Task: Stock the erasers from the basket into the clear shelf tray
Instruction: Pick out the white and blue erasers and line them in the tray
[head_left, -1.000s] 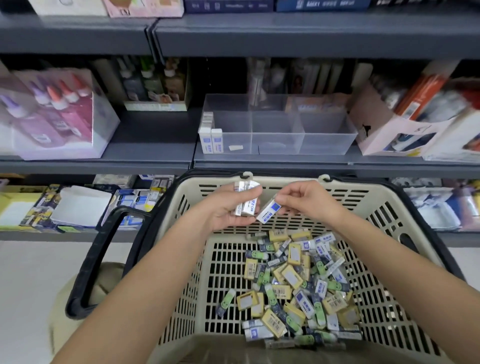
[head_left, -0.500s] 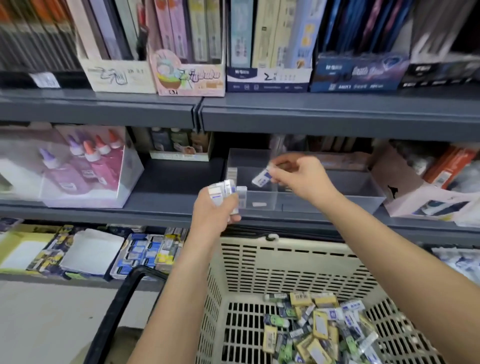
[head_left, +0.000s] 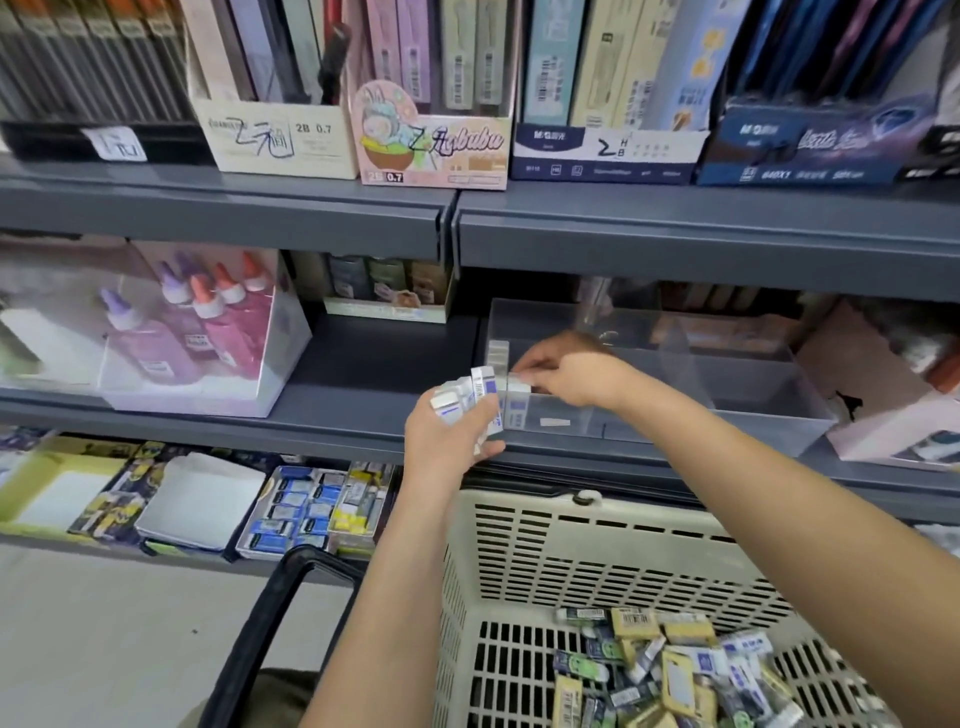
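A clear shelf tray (head_left: 753, 410) stands on the middle grey shelf. My left hand (head_left: 449, 441) grips several white-and-blue erasers (head_left: 470, 392) just in front of the tray's left end. My right hand (head_left: 569, 376) reaches into the tray's left compartment and pinches one white eraser (head_left: 518, 387) upright beside other erasers (head_left: 497, 356) standing against the left wall. Below, a beige plastic basket (head_left: 571, 551) holds a heap of loose erasers (head_left: 675, 670) in yellow, white and green wrappers.
A clear box of glue bottles (head_left: 208, 332) sits at the left on the same shelf, a pink-white carton (head_left: 883, 395) at the right. Boxes of pencil leads (head_left: 431, 135) fill the shelf above. Eraser boxes (head_left: 311, 512) lie on the shelf below. The basket's black handle (head_left: 260, 639) hangs left.
The view rose from the basket to the shelf. My right hand carried one eraser up and down into the tray's left compartment. My left hand rose with its erasers to the tray front.
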